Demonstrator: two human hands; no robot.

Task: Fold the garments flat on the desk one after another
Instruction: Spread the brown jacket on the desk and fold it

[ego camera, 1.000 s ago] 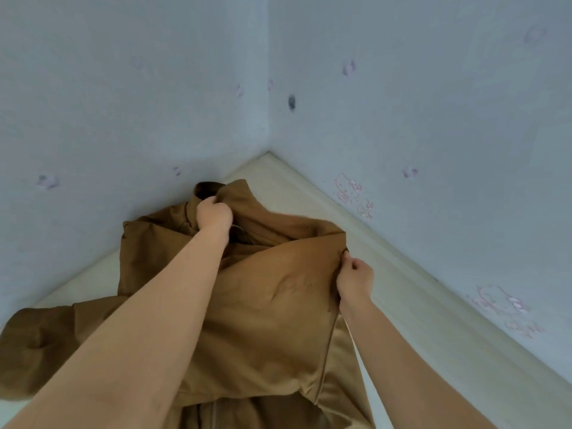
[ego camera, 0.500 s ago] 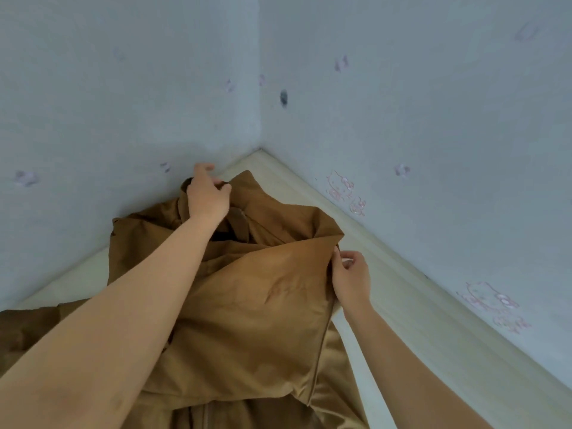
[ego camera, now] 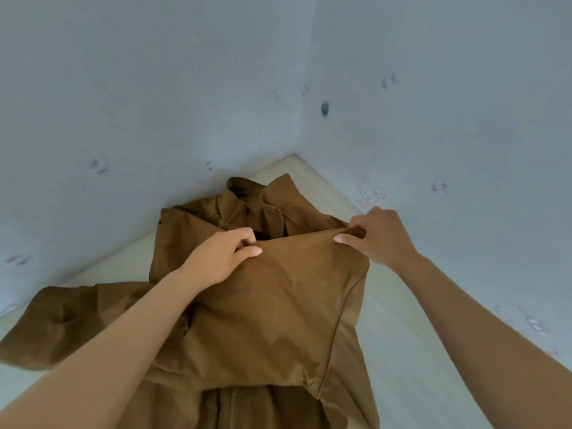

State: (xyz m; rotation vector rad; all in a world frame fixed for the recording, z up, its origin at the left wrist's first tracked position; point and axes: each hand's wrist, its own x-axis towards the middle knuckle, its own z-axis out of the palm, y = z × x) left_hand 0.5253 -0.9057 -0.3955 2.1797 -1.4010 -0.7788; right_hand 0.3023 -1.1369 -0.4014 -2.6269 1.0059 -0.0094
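Brown coat [ego camera: 272,305] collar toward wall corner — 2 hands pinch fold: left hand [ego camera: 221,258], right hand [ego camera: 379,235].

We count one jacket [ego camera: 272,320], one desk [ego camera: 402,351], two hands, so a left hand [ego camera: 223,258] and a right hand [ego camera: 382,236], two walls [ego camera: 154,88], one dark spot [ego camera: 324,108], plus some faint pink stickers [ego camera: 373,193] that are too blurry to tally.

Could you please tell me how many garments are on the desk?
1: a brown jacket spread on the desk, pinched by the left hand and right hand; others may lie unseen.
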